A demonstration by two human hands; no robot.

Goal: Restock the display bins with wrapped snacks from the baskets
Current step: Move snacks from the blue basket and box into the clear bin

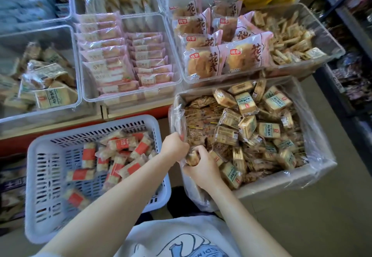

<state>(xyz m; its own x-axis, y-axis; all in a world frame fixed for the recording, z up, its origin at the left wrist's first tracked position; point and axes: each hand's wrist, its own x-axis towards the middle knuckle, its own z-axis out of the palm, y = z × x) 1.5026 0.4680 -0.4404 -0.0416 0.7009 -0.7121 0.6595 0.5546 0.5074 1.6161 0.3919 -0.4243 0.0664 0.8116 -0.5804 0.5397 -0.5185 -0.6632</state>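
My left hand (174, 146) grips the clear liner (177, 113) at the carton's (277, 188) near-left corner, lower centre of frame; just right, my right hand (202, 168) curls around a wrapped snack (192, 157), its long axis running roughly upright in the frame. Left of both sits the white basket (40, 176).

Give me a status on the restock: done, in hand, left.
Done: pink-wrapped pastry bin looks full. In hand: both hands, left hand and right hand, grip snack packets at the lined cardboard box. Left: tan cracker bin sits partly filled; white basket holds red-labelled snacks.
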